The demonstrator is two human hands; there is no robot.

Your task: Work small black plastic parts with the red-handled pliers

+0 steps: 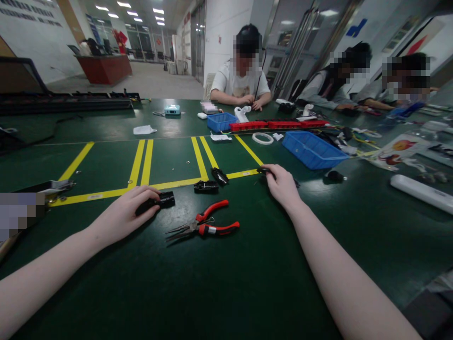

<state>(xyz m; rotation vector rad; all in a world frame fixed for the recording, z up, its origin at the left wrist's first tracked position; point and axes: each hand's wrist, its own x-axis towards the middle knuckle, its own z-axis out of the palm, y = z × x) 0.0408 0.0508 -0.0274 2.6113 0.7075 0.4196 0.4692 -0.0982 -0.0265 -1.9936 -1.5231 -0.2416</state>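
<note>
My left hand (132, 210) is closed around a small black plastic part (167, 199) low over the green table, its right end sticking out past my fingertips. Farther right, my right hand (281, 184) grips another dark piece (264, 170) between thumb and fingers beside the yellow tape; its shape is mostly hidden. Between the hands lie two more black parts, one flat (206, 187) and one slanted (220, 176). Nearer to me rest needle-nose pliers (198, 226) with red and black handles, their jaws pointing left.
Yellow tape lines (170, 183) mark the green table. Blue bins (314, 150) (221, 122), a red strip (279, 125) and a white tape roll (262, 138) stand beyond. A long white case (423, 193) lies right. Several people sit across the table.
</note>
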